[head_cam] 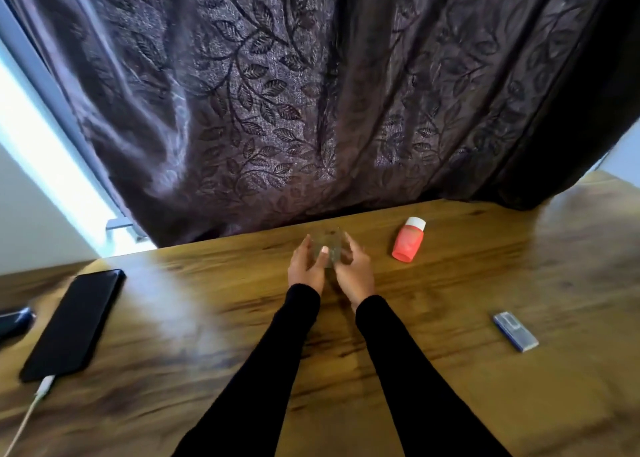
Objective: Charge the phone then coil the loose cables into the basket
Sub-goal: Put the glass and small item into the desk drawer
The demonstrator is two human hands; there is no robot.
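Note:
A black phone lies face up at the left of the wooden table. A white cable is plugged into its near end and runs off the bottom left. Both hands are at the middle of the table near the curtain. My left hand and my right hand hold a small greyish, see-through object between them; motion blur hides what it is. Black sleeves cover both arms. No basket is in view.
A red bottle with a white cap lies right of the hands. A small blue box lies at the right. A dark object sits at the left edge. A dark leaf-patterned curtain hangs behind the table.

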